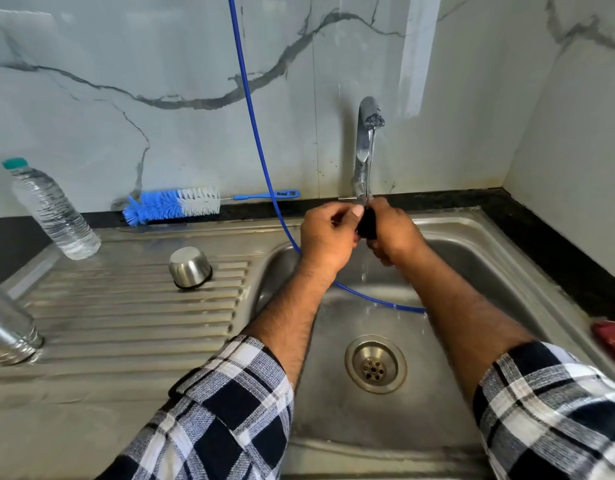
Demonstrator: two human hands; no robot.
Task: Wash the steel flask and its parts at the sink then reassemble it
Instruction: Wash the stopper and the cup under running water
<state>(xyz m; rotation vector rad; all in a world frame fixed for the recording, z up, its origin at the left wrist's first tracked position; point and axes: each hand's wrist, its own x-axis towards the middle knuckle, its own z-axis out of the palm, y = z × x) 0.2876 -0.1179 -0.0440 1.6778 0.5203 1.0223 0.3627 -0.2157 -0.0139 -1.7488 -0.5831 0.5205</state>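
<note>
Over the sink basin (472,258), my left hand (328,237) and my right hand (394,230) together hold a small black flask stopper (366,223) under the thin stream of water from the tap (365,147). Fingers of both hands curl round the stopper, and most of it is hidden between them. The flask's steel cup lid (189,267) stands upside down on the ribbed drainboard. The steel flask body (8,327) stands at the far left edge, cut off by the frame.
A blue-and-white bottle brush (172,205) lies against the back wall. A clear plastic water bottle (51,211) stands at the left. A blue hose (254,133) hangs down into the basin. The drain (375,363) is below my hands. A red item (612,337) lies at the right rim.
</note>
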